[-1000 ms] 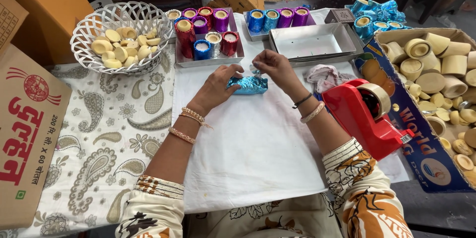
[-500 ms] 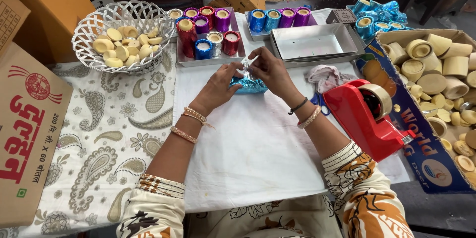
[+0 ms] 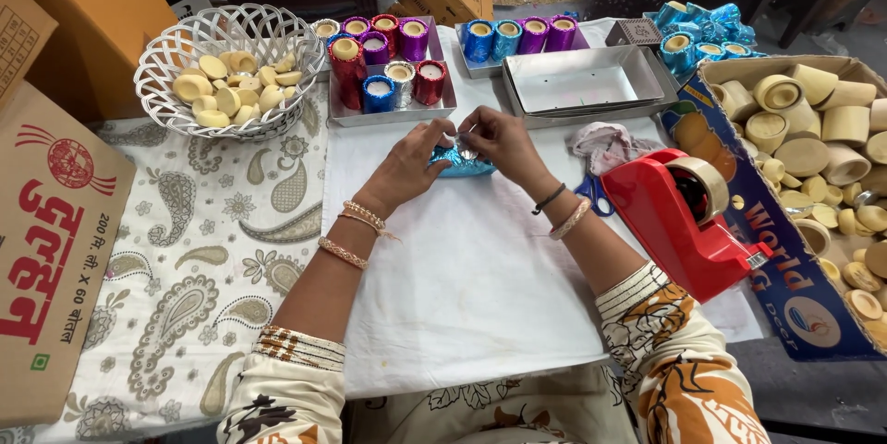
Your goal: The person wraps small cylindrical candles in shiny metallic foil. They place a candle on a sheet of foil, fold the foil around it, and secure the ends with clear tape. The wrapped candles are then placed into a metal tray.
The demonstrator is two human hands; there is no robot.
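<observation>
The person is working at a table covered by a white cloth (image 3: 462, 296), and both hands are meeting over a small thing wrapped in shiny blue foil (image 3: 459, 161), which is lying on the cloth just in front of the metal trays. The left hand (image 3: 411, 159) is resting on the left side of the foil thing with the fingers curled and pressed together around it. The right hand (image 3: 494, 139) is coming from the right side, and its thumb and first fingers are pinching a small bit of the foil at the top. Beyond the hands, a metal tray (image 3: 393, 111) is holding candles in red, purple and blue foil, and another metal tray (image 3: 582, 84) beside it is showing a bare bottom. A white woven basket (image 3: 231, 74) with pale wax pieces is standing on the left, on a patterned cloth (image 3: 222, 250). On the right side, a red tape dispenser (image 3: 688, 222) is sitting near the right forearm, and blue scissors (image 3: 591, 193) are lying partly hidden between it and the arm. A cardboard box (image 3: 813, 185) with plain wax cups is standing further right.
</observation>
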